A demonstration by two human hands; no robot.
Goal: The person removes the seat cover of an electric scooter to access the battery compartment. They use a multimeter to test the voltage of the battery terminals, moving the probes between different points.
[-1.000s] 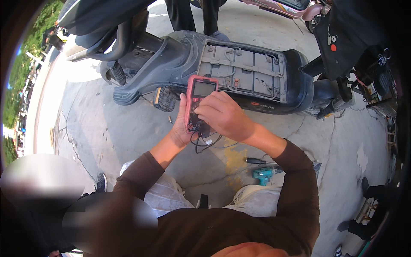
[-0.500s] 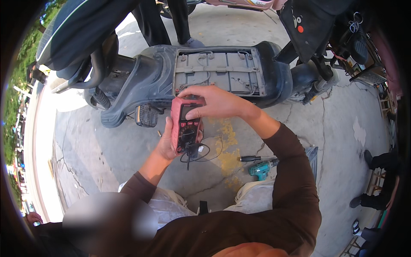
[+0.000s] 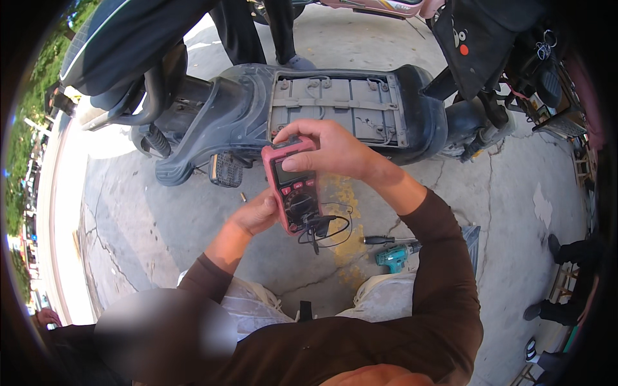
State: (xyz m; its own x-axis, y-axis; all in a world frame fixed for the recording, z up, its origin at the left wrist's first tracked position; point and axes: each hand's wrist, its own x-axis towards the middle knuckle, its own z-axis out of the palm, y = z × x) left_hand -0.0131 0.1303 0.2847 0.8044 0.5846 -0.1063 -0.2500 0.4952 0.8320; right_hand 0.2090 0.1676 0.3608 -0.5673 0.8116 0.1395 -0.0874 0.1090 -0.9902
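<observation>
A red-and-black multimeter (image 3: pixel 298 198) is held upright between my hands, its screen and dial facing up. My right hand (image 3: pixel 331 151) grips its top end, thumb across the screen and fingers over the upper edge. At the lower left side of the meter is my left hand (image 3: pixel 254 215), closed against it; its fingers are partly hidden behind the casing. Black leads (image 3: pixel 315 235) are plugged in at the bottom and loop to the right. Just beyond lies the scooter's open battery bay (image 3: pixel 398 109), with several grey batteries (image 3: pixel 331 116) strapped inside.
The electric scooter (image 3: pixel 225 122) stands across the concrete. On the ground near my right knee lie a teal power drill (image 3: pixel 394 257) and a black-handled screwdriver (image 3: pixel 378 240). A person's legs (image 3: pixel 283 32) are behind the scooter. Other people's feet (image 3: pixel 533 311) show at the right.
The multimeter has shifted right and turned, its lower end swinging rightward. My left fingertips no longer show along its right side. My right hand keeps its grip on top.
</observation>
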